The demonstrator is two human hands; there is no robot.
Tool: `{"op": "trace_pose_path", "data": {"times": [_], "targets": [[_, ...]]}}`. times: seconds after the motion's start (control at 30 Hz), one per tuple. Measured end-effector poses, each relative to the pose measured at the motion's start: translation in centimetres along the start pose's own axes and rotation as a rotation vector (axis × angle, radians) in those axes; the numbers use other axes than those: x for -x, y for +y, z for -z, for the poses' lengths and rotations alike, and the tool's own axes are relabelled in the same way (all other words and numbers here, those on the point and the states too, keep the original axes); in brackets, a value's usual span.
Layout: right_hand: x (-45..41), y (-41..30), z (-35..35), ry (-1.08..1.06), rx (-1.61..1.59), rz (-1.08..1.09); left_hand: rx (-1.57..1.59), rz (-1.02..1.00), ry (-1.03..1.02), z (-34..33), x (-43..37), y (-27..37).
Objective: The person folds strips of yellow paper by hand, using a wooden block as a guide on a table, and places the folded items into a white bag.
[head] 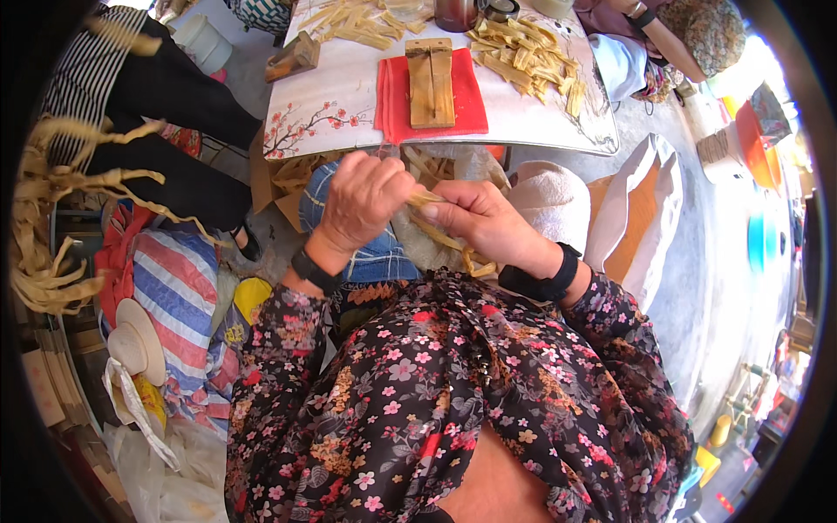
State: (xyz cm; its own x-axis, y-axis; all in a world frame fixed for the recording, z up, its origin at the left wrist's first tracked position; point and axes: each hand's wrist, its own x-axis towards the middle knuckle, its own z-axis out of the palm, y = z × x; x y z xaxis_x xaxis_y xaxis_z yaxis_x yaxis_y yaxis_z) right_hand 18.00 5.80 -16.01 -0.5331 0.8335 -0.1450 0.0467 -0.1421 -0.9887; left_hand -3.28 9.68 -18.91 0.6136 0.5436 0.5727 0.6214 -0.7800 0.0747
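Observation:
My left hand [373, 196] and my right hand [487, 222] meet in front of my chest, just below the table's near edge. Both are closed on a yellowish-tan dried plant-fibre strip [426, 197], which spans the small gap between them. A loose, curled length of it hangs under my right hand towards my lap. Beyond my hands, a wooden block with a lengthwise slit [431, 85] lies on a folded red cloth [471, 98] on the table. Flat pieces of similar fibre [523, 55] are heaped to its right.
The table [314, 91] holds another wooden block [292, 57], a dark cup [456, 13] and more fibre. A person in black trousers [176, 85] stands at the left, near hanging fibre strands [59, 176]. Another person's arm [670, 42] shows at upper right. A striped woven bag [176, 294] lies left.

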Motion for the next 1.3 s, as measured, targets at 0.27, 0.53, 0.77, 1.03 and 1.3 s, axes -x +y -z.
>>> {"op": "trace_pose_path", "data": {"times": [0.27,0.53,0.77,1.03,1.3], "targets": [[-2.7,-2.0,2.0,0.24,0.067,0.121,0.505,0.398,-0.045,-1.3,-2.8,-1.7],[-6.7,-1.5,7.7,0.389,0.161,0.027,0.915,0.658,-0.087,-1.1,-6.9,-3.2],[-8.8,-1.5,9.2,0.465,0.196,0.056,0.723,0.681,-0.029,-3.3,-7.5,-6.2],[-11.0,-0.7,10.5,0.51,0.207,0.105,0.662,0.742,-0.05,-4.4,-9.1,-7.1],[-9.0,-0.3,4.6,0.641,0.769,0.202,0.17,0.809,-0.177,-3.0,-5.1,-5.2]]}}
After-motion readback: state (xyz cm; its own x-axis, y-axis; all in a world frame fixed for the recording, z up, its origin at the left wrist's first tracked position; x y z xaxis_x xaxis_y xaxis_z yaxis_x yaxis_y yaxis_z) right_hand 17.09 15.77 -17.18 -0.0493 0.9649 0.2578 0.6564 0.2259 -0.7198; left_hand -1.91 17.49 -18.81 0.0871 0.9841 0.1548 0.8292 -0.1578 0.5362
